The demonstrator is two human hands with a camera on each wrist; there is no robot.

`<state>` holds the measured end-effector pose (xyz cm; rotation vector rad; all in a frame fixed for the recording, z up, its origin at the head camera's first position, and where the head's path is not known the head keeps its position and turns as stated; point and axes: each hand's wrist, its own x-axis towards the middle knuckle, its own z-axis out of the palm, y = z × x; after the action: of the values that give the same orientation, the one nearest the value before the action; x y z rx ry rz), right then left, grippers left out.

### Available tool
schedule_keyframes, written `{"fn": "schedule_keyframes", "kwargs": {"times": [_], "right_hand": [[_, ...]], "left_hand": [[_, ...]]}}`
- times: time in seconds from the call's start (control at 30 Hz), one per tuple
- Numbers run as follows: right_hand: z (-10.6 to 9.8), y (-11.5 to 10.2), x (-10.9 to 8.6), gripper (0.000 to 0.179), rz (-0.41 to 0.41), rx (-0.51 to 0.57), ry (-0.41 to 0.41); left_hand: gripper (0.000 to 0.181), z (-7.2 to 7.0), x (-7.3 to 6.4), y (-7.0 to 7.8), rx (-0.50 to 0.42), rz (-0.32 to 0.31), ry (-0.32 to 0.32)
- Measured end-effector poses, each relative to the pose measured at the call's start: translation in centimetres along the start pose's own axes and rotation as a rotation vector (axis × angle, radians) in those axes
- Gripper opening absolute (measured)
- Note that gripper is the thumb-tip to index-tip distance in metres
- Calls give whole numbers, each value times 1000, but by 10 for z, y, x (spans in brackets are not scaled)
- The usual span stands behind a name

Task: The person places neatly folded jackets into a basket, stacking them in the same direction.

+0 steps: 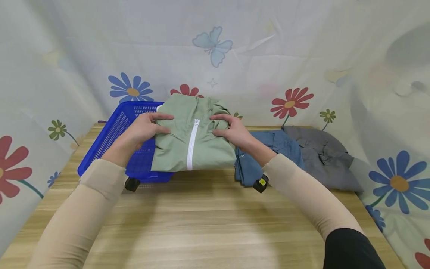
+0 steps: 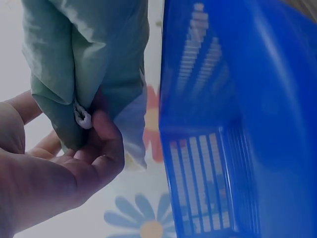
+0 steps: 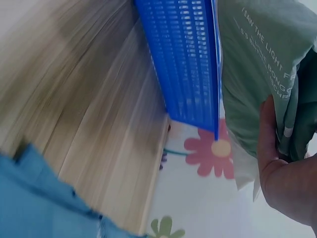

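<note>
A folded light-green jacket [image 1: 178,145] with a white zipper [image 1: 192,145] is held up above the table, its left part in front of the blue basket [image 1: 100,144]. At the jacket's left side my left hand [image 1: 146,129] grips the folded fabric between thumb and fingers, as the left wrist view also shows. On the opposite side my right hand [image 1: 236,131] pinches the cloth. White lettering shows on the jacket's underside [image 3: 262,54] in the right wrist view. The basket's inside [image 2: 237,99] appears close beside the jacket in the left wrist view.
Folded blue clothing [image 1: 246,170] lies on the wooden table [image 1: 201,224] to the right. Beside it is a grey garment [image 1: 330,160]. A white curtain [image 1: 255,63] printed with flowers and a butterfly hangs behind and along both sides of the table.
</note>
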<state>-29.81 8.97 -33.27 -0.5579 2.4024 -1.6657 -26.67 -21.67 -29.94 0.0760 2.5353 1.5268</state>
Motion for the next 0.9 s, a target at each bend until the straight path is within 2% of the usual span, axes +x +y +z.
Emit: {"fn": "schedule_keyframes", "kwargs": {"times": [0.37,0.6,0.7,0.9], "right_hand": [[43,-16,24,44,-41,38,20],[75,-24,34,46,-43,40,54],[88,-26,40,45,-49,32,73],[112,-26,51,45,-57,19,109]], "left_hand": [[60,-53,5,-22,-54,-61,-81],[63,-79,6,-43,-91,-66,-106],[63,-91,8,-53,-81,-66,-114],[62,-108,11,-69,-1,-86,-98]]}}
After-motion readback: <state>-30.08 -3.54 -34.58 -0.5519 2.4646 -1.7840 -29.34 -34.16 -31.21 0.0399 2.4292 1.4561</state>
